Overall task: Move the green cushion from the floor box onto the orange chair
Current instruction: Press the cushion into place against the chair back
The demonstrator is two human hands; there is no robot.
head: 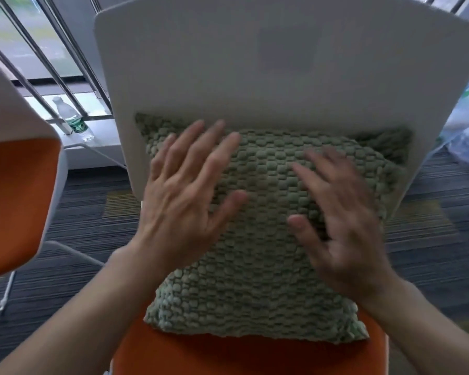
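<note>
Your left hand and right hand, both flat with fingers spread and grasping nothing, lie over the green cushion, which rests on the orange chair, leaning against its white backrest for support.

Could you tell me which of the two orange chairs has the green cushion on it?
The centre chair, under both hands, holds the green cushion; the chair at left has a bare seat.

Two bare hands, left hand and right hand, with bare forearms; no sleeves, rings or watch visible.
</note>
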